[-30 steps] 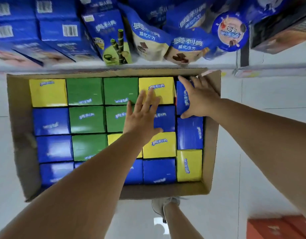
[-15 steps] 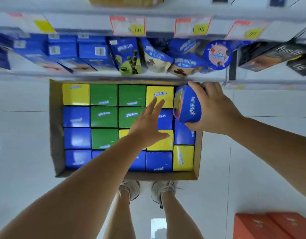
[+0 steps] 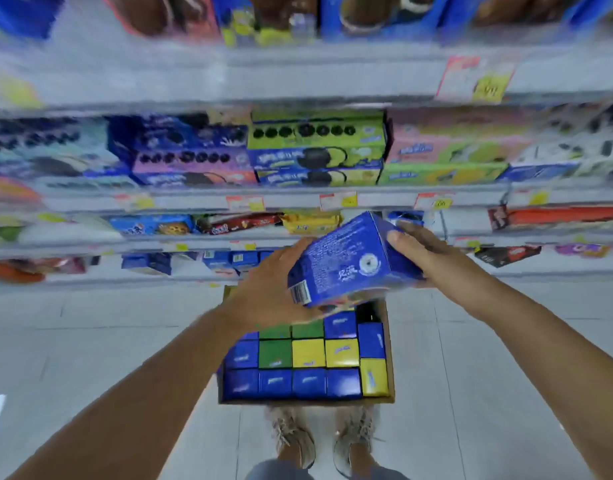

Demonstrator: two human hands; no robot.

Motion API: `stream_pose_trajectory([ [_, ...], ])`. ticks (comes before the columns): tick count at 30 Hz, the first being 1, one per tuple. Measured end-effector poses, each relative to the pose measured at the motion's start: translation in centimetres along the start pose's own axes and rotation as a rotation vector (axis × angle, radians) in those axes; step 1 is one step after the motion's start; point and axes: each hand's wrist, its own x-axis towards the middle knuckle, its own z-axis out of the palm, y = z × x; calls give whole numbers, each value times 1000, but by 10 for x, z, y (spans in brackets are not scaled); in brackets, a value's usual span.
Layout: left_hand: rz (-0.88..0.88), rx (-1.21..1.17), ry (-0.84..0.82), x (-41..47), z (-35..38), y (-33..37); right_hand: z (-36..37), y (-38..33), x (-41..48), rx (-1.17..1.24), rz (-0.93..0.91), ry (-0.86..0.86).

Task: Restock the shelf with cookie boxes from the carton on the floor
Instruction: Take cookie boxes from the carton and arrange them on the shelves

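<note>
Left hand partly hidden behind blue box

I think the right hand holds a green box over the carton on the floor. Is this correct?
Not quite. The head view shows that the box in the right hand is blue, not green. The rest is correct: it is held over the carton on the floor.
</note>
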Motion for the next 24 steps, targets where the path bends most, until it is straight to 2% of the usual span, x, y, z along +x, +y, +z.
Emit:
stream_pose_trajectory([
  [4,76,-44,-214,-44,-113,51,2,-84,-67,20,-223,-92],
  [8,157,-38,-244,-81,-194,103,17,-145,-106,142,-427,2],
  [15,217,-61,102,-155,-290,135,24,-221,-149,403,-567,198],
  [20,188,-228,224,-179,-326,144,24,-268,-161,407,-604,168],
  [24,184,-260,287,-188,-344,155,23,-295,-163,360,-645,104],
])
